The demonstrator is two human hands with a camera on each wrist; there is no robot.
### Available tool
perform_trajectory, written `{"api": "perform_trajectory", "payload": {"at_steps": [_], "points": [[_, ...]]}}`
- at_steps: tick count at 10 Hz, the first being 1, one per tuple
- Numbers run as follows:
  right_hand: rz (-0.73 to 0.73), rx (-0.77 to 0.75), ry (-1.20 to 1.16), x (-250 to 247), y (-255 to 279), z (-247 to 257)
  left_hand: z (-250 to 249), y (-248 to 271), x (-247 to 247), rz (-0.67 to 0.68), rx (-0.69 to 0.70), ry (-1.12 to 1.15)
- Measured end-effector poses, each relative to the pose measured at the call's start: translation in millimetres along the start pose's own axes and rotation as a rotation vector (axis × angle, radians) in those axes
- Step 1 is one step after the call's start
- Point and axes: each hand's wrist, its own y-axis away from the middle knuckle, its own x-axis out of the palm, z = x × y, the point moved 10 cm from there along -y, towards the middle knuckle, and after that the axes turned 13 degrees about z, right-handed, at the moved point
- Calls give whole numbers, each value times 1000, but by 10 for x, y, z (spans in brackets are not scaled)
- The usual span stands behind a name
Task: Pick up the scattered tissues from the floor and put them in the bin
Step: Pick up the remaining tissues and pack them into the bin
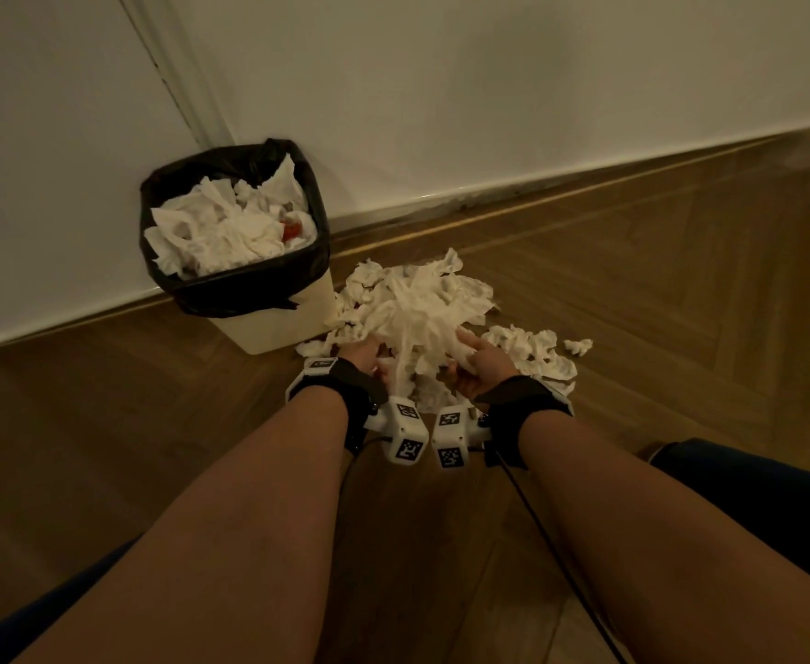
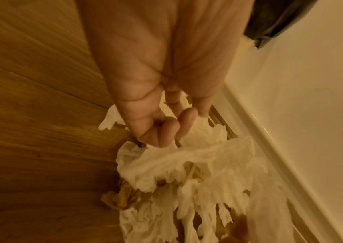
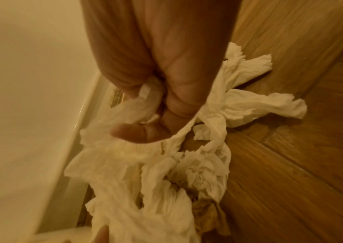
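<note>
Here, a person's left hand (image 1: 362, 354) and right hand (image 1: 482, 364) each grip one side of a bunch of tissues (image 1: 417, 313), held just above the heap on the wooden floor (image 1: 681, 289). The bin (image 1: 278, 323), black-lined and nearly full, stands to the far left beside the heap, nearer the left hand. More scraps (image 1: 532, 349) lie to the right.

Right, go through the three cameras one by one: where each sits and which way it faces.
Head: worn on the head, faces forward and down at the bin and tissues; both forearms, left hand, right hand.
Left wrist: looks along the left hand, fingers curled over tissues.
Right wrist: looks along the right hand gripping tissues.
Shared: all three show the tissue pile, wooden floor and white wall.
</note>
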Motion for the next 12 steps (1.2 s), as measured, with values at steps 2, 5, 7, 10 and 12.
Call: {"api": "perform_trajectory", "payload": {"at_steps": [2,5,7,10,12], "points": [[26,130,92,8,-18,-157,-71,1,165,33,52,-83],[-37,44,46,-160,-45,-73,-409,49,387,-83,227,-1034],[-55,-33,105,-265,-113,-39,-458,75,294,-118,274,-798],[-27,84,118,-267,8,-45,-617,287,261,-127,264,-770],[-30,101,292,53,156,167,-850,667,188,-184,247,-1084]]}}
